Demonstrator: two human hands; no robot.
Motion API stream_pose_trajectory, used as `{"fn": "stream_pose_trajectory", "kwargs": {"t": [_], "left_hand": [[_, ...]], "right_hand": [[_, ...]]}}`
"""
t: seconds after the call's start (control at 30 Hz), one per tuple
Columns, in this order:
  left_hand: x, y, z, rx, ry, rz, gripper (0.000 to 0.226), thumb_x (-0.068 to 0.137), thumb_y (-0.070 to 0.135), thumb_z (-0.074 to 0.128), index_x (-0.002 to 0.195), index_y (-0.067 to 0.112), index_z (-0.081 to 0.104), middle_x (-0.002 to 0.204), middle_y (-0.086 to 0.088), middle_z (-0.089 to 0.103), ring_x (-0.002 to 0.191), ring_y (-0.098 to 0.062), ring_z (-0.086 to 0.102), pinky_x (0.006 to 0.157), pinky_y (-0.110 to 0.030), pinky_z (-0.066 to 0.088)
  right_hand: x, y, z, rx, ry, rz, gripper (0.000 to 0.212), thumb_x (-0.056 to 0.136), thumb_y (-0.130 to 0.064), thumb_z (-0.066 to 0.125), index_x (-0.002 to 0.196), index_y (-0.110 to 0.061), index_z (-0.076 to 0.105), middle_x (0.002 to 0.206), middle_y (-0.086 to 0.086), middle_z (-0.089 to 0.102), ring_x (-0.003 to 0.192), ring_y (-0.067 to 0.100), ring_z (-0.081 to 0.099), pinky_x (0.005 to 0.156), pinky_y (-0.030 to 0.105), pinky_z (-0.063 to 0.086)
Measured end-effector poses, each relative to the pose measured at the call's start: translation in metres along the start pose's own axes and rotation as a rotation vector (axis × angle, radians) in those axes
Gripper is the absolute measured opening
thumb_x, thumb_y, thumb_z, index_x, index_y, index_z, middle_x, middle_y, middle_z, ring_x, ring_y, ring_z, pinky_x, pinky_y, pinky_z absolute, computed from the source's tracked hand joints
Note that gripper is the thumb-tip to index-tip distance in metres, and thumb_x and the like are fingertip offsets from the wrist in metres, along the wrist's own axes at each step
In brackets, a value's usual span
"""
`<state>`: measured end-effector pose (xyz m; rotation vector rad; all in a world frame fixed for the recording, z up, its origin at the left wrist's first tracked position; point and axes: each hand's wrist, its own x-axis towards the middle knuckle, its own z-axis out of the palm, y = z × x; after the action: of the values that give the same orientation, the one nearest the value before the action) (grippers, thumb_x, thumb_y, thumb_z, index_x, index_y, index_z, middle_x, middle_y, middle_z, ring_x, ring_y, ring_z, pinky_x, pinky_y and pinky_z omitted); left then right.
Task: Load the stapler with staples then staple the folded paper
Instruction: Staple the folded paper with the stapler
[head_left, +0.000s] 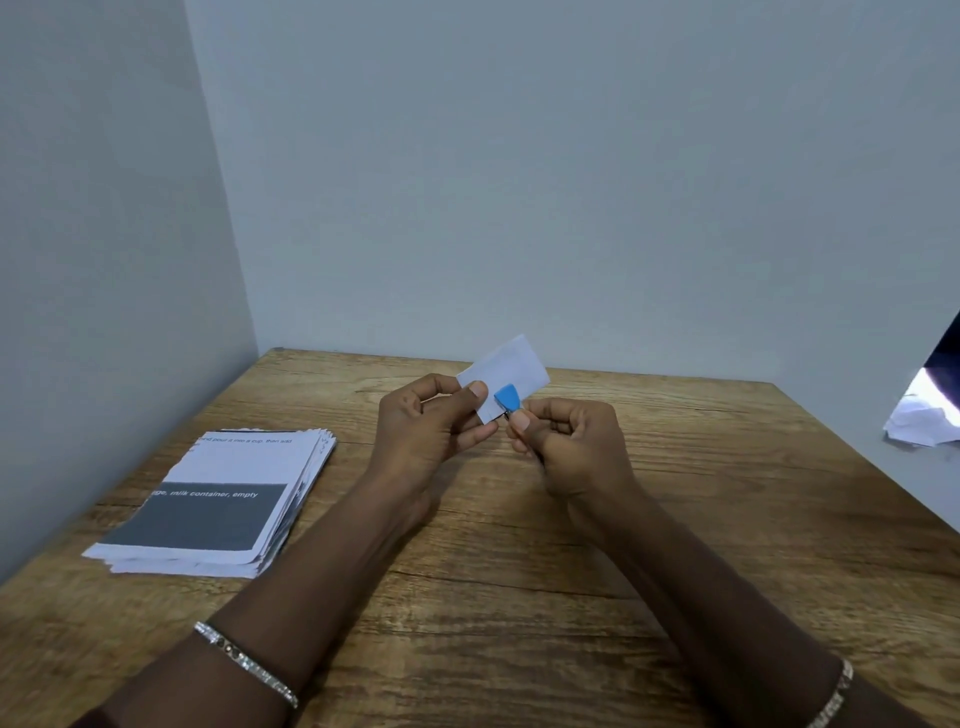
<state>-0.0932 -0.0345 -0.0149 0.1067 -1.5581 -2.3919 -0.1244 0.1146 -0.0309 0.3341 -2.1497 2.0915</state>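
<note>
A small folded white paper is held up above the wooden table, near its far edge. My left hand pinches the paper's lower left corner between thumb and fingers. My right hand is closed around a small blue stapler; only the stapler's blue nose shows, set over the paper's lower edge. The rest of the stapler is hidden inside my fist.
A stack of printed sheets with a grey band lies on the table's left side. Crumpled white paper shows at the right edge of the view. Grey walls close the table at the left and back.
</note>
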Motion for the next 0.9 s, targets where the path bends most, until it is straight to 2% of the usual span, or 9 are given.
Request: {"fn": "stream_pose_trajectory", "kwargs": {"t": [0.07, 0.17, 0.23, 0.3, 0.43, 0.63, 0.8, 0.9], "left_hand": [[0.000, 0.000, -0.001, -0.004, 0.007, -0.006, 0.017, 0.084, 0.006, 0.078, 0.073, 0.005, 0.065, 0.075, -0.015, 0.075, 0.067, -0.018, 0.073, 0.063, -0.026, 0.062], [0.001, 0.000, -0.003, 0.004, 0.018, -0.006, 0.016, 0.084, 0.006, 0.077, 0.076, 0.003, 0.064, 0.076, -0.017, 0.075, 0.068, -0.019, 0.073, 0.062, -0.025, 0.062], [0.003, 0.000, -0.004, 0.022, 0.022, 0.000, 0.016, 0.086, 0.005, 0.076, 0.076, 0.004, 0.063, 0.072, -0.018, 0.067, 0.065, -0.020, 0.069, 0.063, -0.025, 0.062], [0.006, 0.000, -0.006, 0.035, 0.026, 0.007, 0.019, 0.087, 0.006, 0.074, 0.074, 0.005, 0.062, 0.062, -0.013, 0.056, 0.058, -0.017, 0.062, 0.065, -0.027, 0.062], [0.009, 0.000, -0.008, 0.024, 0.033, 0.013, 0.026, 0.087, 0.006, 0.074, 0.066, 0.008, 0.060, 0.056, -0.007, 0.053, 0.057, -0.017, 0.062, 0.066, -0.028, 0.062], [0.009, 0.002, -0.006, 0.028, 0.017, 0.010, 0.022, 0.088, 0.005, 0.072, 0.072, 0.005, 0.058, 0.050, 0.002, 0.066, 0.056, -0.015, 0.071, 0.064, -0.027, 0.063], [0.007, 0.003, -0.003, 0.050, 0.002, 0.012, 0.018, 0.089, 0.005, 0.071, 0.077, 0.004, 0.058, 0.054, 0.002, 0.070, 0.057, -0.015, 0.073, 0.063, -0.027, 0.062], [0.006, 0.004, -0.002, 0.059, -0.005, 0.021, 0.017, 0.089, 0.005, 0.071, 0.079, 0.003, 0.058, 0.060, -0.003, 0.074, 0.060, -0.017, 0.074, 0.063, -0.027, 0.062]], "right_hand": [[0.000, -0.001, -0.001, 0.050, -0.010, 0.047, 0.020, 0.086, -0.009, 0.074, 0.102, 0.003, 0.075, 0.090, 0.019, 0.076, 0.073, 0.018, 0.070, 0.071, 0.030, 0.056], [0.001, -0.006, -0.009, 0.147, -0.140, 0.136, 0.020, 0.085, -0.011, 0.075, 0.099, 0.003, 0.075, 0.088, 0.018, 0.074, 0.075, 0.020, 0.069, 0.071, 0.031, 0.057], [0.001, -0.008, -0.015, 0.189, -0.233, 0.160, 0.023, 0.087, -0.015, 0.072, 0.100, 0.003, 0.075, 0.084, 0.015, 0.073, 0.073, 0.017, 0.067, 0.071, 0.027, 0.056], [0.001, -0.010, -0.017, 0.218, -0.273, 0.161, 0.026, 0.091, -0.017, 0.068, 0.102, 0.005, 0.073, 0.082, 0.013, 0.071, 0.073, 0.015, 0.065, 0.074, 0.026, 0.054], [0.000, -0.014, -0.017, 0.218, -0.285, 0.171, 0.028, 0.094, -0.020, 0.065, 0.105, 0.004, 0.073, 0.084, 0.011, 0.071, 0.076, 0.014, 0.065, 0.079, 0.030, 0.054], [-0.003, -0.016, -0.017, 0.224, -0.250, 0.181, 0.028, 0.093, -0.018, 0.065, 0.103, 0.007, 0.073, 0.086, 0.018, 0.068, 0.084, 0.027, 0.058, 0.085, 0.040, 0.047], [-0.002, -0.017, -0.016, 0.217, -0.251, 0.172, 0.028, 0.093, -0.017, 0.065, 0.104, 0.008, 0.071, 0.083, 0.013, 0.069, 0.075, 0.017, 0.062, 0.079, 0.032, 0.050], [-0.001, -0.015, -0.016, 0.228, -0.236, 0.160, 0.025, 0.094, -0.012, 0.064, 0.105, 0.009, 0.071, 0.084, 0.015, 0.069, 0.074, 0.017, 0.061, 0.074, 0.026, 0.054]]}}
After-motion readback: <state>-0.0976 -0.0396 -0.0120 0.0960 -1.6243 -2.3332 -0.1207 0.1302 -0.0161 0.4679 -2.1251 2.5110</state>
